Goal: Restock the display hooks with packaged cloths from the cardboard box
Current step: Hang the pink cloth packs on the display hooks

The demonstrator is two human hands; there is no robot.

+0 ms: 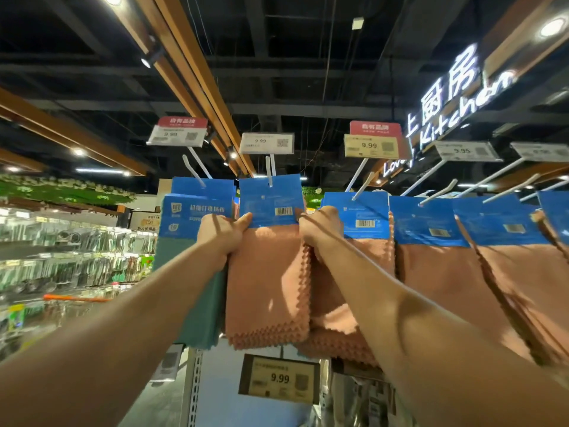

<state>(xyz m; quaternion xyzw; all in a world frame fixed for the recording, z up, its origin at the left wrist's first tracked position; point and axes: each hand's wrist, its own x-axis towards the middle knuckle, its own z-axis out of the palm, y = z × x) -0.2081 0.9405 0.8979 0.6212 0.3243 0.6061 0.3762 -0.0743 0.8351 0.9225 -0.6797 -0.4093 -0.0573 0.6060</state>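
Note:
A pink packaged cloth [268, 285] with a blue card header hangs in front of me, its header threaded on a white display hook [268, 175]. My left hand [223, 231] grips its left edge just under the header. My right hand [320, 229] grips its right edge at the same height. Both arms reach upward. A green packaged cloth [197, 272] hangs on the hook [194, 171] to the left. More pink packaged cloths [437, 266] hang on hooks to the right. The cardboard box is out of view.
Price tags [266, 143] reading 9.99 stand above the hooks, and another price tag [278, 379] sits below the cloth. A lit kitchen sign [446, 97] glows at upper right. Shelves of utensils [77, 254] run along the aisle on the left.

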